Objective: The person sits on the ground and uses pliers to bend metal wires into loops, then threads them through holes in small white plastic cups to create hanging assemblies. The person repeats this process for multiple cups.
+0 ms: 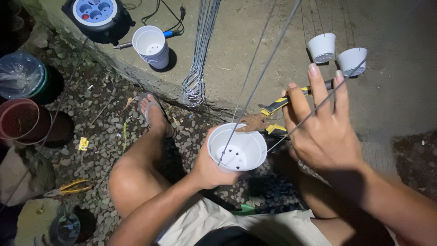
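Observation:
My left hand [210, 165] grips a white plastic pot [236, 148] with drain holes in its bottom, held open side up above my lap. Thin grey wires [255, 93] run from the pot's rim up and away. My right hand [321, 127] holds yellow-and-black pliers [273, 109] against the palm, its fingers spread and touching one wire. The pliers' rusty jaws [250, 123] sit at the pot's far rim.
Two small white pots [322, 47] hang on wires at upper right. A stack of white pots [152, 46], a bundle of wire [195, 86] and a cable reel with sockets [96, 16] rest on the concrete ledge. Brown pots [20, 120] and other pliers [73, 187] lie on gravel at left.

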